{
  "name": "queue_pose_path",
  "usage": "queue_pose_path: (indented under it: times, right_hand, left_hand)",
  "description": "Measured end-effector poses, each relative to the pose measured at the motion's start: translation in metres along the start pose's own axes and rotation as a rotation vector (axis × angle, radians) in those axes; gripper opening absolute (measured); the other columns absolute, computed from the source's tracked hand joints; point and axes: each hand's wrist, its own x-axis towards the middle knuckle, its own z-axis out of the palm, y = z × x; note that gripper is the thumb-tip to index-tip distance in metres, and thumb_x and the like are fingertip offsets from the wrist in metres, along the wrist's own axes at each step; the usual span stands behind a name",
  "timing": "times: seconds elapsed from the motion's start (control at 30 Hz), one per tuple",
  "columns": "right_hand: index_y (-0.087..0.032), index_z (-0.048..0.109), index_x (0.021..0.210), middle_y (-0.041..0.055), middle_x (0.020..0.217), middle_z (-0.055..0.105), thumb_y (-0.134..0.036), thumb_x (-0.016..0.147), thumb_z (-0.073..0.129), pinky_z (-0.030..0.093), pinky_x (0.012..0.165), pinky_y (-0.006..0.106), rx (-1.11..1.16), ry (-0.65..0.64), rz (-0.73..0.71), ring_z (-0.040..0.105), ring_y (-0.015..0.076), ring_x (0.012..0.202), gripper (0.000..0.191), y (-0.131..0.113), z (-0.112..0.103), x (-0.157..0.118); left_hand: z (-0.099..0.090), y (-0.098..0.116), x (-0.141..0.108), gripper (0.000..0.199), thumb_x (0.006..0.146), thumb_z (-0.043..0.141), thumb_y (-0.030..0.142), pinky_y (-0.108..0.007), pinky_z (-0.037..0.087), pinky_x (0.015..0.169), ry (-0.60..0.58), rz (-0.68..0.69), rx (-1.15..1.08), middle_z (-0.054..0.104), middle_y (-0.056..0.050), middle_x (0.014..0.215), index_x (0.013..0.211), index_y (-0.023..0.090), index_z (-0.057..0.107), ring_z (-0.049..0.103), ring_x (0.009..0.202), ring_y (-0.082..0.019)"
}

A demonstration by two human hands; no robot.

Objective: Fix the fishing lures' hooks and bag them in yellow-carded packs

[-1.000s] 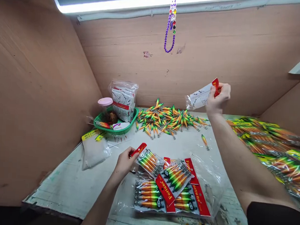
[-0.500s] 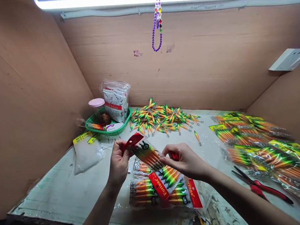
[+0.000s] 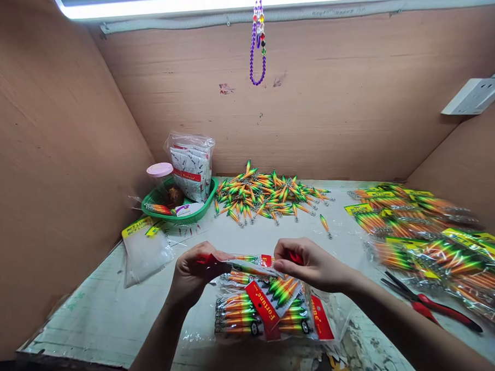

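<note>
While the left hand (image 3: 191, 271) clamps one end of the lure packet (image 3: 254, 269) and the right hand (image 3: 312, 264) pinches the other, presumably for steadiness, filled packets (image 3: 237, 312) lie below both.

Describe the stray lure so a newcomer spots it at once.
On the white tabletop, find the green-and-orange lure heap near the back wall. Off its near right side lies the stray lure, alone while its neighbours are piled together.

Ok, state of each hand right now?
Left hand: closed, holding the red end of a lure packet.
Right hand: closed, pinching the packet's other end; something red inside its grasp.
</note>
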Motion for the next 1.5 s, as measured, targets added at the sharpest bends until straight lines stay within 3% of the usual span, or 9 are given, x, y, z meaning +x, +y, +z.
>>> queue_pose_path:
  times: [0.3,0.43,0.6,0.77,0.93,1.1,1.2,1.4,1.5]
  right_hand:
    - [-0.017,0.055,0.071,-0.0047,0.061,0.044,-0.043,0.081,0.063,0.028,0.051,0.021,0.018,-0.025,-0.012,0.034,0.0084,0.057,0.029,-0.008,0.000,0.000]
    - [-0.019,0.050,0.071,-0.0073,0.057,0.036,-0.054,0.081,0.058,0.025,0.046,0.020,0.153,0.076,0.031,0.029,0.0071,0.050,0.038,0.006,-0.006,0.002]
    - [-0.020,0.046,0.073,-0.0081,0.060,0.032,-0.055,0.086,0.053,0.023,0.045,0.020,0.173,0.225,0.027,0.025,0.0066,0.050,0.038,0.014,-0.011,-0.006]
    - [-0.015,0.061,0.086,-0.0076,0.057,0.038,-0.038,0.081,0.067,0.026,0.046,0.020,-0.113,0.073,-0.119,0.032,0.0066,0.050,0.025,-0.011,0.005,-0.014]
    - [-0.016,0.060,0.079,-0.0001,0.066,0.055,-0.026,0.090,0.053,0.032,0.053,0.021,-0.346,0.029,-0.272,0.041,0.0080,0.056,0.017,-0.020,0.013,-0.013]
    - [-0.019,0.049,0.070,-0.0012,0.065,0.051,-0.020,0.080,0.053,0.029,0.056,0.024,-0.263,0.284,-0.125,0.038,0.0105,0.058,0.010,0.001,0.018,-0.006]
    - [-0.021,0.043,0.068,-0.0044,0.060,0.041,-0.024,0.082,0.049,0.027,0.051,0.024,-0.175,0.426,-0.037,0.033,0.0099,0.054,0.015,0.017,0.017,-0.001]
    - [-0.022,0.041,0.070,-0.0061,0.062,0.035,-0.038,0.084,0.046,0.029,0.048,0.022,0.032,0.500,-0.047,0.031,0.0087,0.053,0.022,0.030,0.003,0.020]
    - [-0.023,0.040,0.075,-0.0066,0.064,0.037,-0.048,0.085,0.044,0.030,0.046,0.022,0.135,0.500,-0.072,0.030,0.0074,0.048,0.027,0.033,-0.006,0.036]
  left_hand:
    - [-0.003,0.004,0.001,0.005,0.069,0.079,0.025,-0.033,0.060,0.066,-0.144,0.194,0.117,0.072,-0.003,0.068,0.072,0.024,0.075,0.072,0.070,-0.021]
    - [-0.011,0.000,-0.003,0.012,0.068,0.080,0.035,-0.034,0.060,0.063,-0.211,0.236,0.127,0.070,-0.004,0.064,0.069,0.024,0.074,0.072,0.069,-0.023]
    - [-0.029,-0.006,-0.007,0.012,0.079,0.070,0.037,-0.035,0.060,0.068,-0.155,0.287,0.048,0.067,-0.002,0.064,0.074,0.026,0.074,0.072,0.073,-0.022]
    - [-0.027,-0.007,-0.003,0.012,0.078,0.071,0.034,-0.033,0.061,0.067,-0.265,0.336,0.038,0.068,-0.003,0.067,0.076,0.022,0.074,0.072,0.074,-0.022]
    - [-0.022,-0.006,-0.001,0.012,0.075,0.075,0.032,-0.032,0.060,0.068,-0.276,0.331,0.047,0.068,-0.003,0.068,0.077,0.021,0.074,0.072,0.074,-0.022]
    - [-0.018,-0.003,-0.006,0.006,0.072,0.077,0.025,-0.031,0.060,0.064,-0.312,0.304,0.092,0.071,-0.004,0.067,0.073,0.021,0.074,0.072,0.073,-0.023]
    - [-0.012,-0.008,-0.010,0.008,0.068,0.079,0.015,-0.030,0.060,0.067,-0.235,0.244,0.084,0.071,-0.002,0.066,0.069,0.021,0.073,0.073,0.075,-0.022]
    - [0.011,-0.036,0.013,0.033,0.042,0.091,0.022,-0.021,0.054,0.059,0.286,-0.269,-0.259,0.069,0.003,0.062,0.065,0.017,0.069,0.064,0.058,-0.011]
    - [0.020,-0.045,0.036,0.042,0.038,0.091,0.032,-0.024,0.054,0.062,0.320,-0.316,-0.285,0.070,0.002,0.067,0.070,0.017,0.068,0.065,0.061,-0.012]
